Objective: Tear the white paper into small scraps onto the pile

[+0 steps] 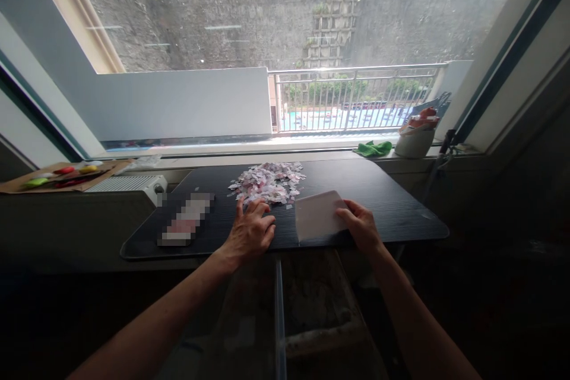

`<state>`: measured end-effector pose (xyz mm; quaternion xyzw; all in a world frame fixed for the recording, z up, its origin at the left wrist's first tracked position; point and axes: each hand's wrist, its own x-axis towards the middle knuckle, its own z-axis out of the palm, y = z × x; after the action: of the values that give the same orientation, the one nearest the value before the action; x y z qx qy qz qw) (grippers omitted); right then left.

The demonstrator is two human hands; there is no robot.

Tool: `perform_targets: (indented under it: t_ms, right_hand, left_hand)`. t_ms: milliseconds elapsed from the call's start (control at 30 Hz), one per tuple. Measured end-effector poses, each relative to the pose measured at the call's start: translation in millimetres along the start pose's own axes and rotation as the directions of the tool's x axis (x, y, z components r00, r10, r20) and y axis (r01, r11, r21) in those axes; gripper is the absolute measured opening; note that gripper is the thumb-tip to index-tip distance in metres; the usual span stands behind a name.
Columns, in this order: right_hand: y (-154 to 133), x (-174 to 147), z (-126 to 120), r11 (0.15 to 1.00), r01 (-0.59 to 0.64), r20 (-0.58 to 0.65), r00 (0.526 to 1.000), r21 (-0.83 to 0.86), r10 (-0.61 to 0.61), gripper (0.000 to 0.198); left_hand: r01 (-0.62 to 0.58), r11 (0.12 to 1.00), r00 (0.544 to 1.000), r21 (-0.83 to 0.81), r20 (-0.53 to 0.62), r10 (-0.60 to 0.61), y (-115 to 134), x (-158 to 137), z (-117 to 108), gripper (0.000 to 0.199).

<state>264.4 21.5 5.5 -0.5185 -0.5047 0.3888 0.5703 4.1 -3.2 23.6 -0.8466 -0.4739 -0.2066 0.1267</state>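
A heap of small pinkish-white paper scraps (pixel 269 181) lies near the far edge of the dark table (pixel 356 181). At its near edge is my left hand (pixel 250 228), fingers bent and apart, fingertips touching or just short of the scraps. I see nothing held in it. My right hand (pixel 361 222) pinches the right side of a flat, pale rectangular sheet (pixel 318 217) between thumb and fingers. The sheet sits tilted over the table's near part, right of the heap; its material is unclear. A few loose scraps lie around the heap.
A blurred-out flat object (pixel 187 219) lies on the table's left. Left of the table are a white heater-like box (pixel 129 183) and cardboard (pixel 57 175) with colourful items. A green cloth (pixel 373 148) and a pale container (pixel 416 141) stand by the window sill.
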Motion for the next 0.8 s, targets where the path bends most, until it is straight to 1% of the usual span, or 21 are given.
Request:
perform_targets:
  t_ms: [67, 167, 233, 367, 500, 667, 800]
  right_hand:
    - [0, 0, 0, 1.000, 0.004, -0.007, 1.000, -0.017, -0.005, 0.034]
    - [-1, 0, 1, 0.998, 0.012, -0.024, 1.000, -0.068, -0.014, 0.033]
    - [-1, 0, 1, 0.995, 0.014, -0.025, 1.000, -0.096, -0.017, 0.033]
    - [-2, -1, 2, 0.994, 0.017, -0.015, 1.000, -0.110, -0.019, 0.034]
    - [-1, -2, 2, 0.994, 0.008, -0.030, 0.999, -0.113, -0.012, 0.032]
    - [4, 0, 2, 1.000, 0.013, -0.128, 0.992, -0.020, -0.015, 0.031]
    - [5, 1, 3, 0.999, 0.018, -0.104, 0.994, -0.045, -0.023, 0.031]
  left_hand:
    - [-0.065, 0.998, 0.997, -0.026, -0.032, 0.064, 7, -5, -5, 0.021]
    - [-0.199, 0.978, 0.980, -0.061, -0.035, 0.198, 18, -11, -7, 0.022]
    - [-0.235, 0.970, 0.972, -0.068, -0.035, 0.233, 23, -13, -6, 0.024]
    - [-0.271, 0.960, 0.962, -0.071, 0.006, 0.272, 24, -13, -1, 0.035]
    - [-0.295, 0.951, 0.953, -0.089, 0.044, 0.299, 22, -15, -2, 0.034]
    - [-0.293, 0.950, 0.954, -0.111, 0.027, 0.298, 21, -18, -5, 0.030]
    - [-0.289, 0.952, 0.956, -0.099, 0.017, 0.292, 24, -16, -3, 0.038]
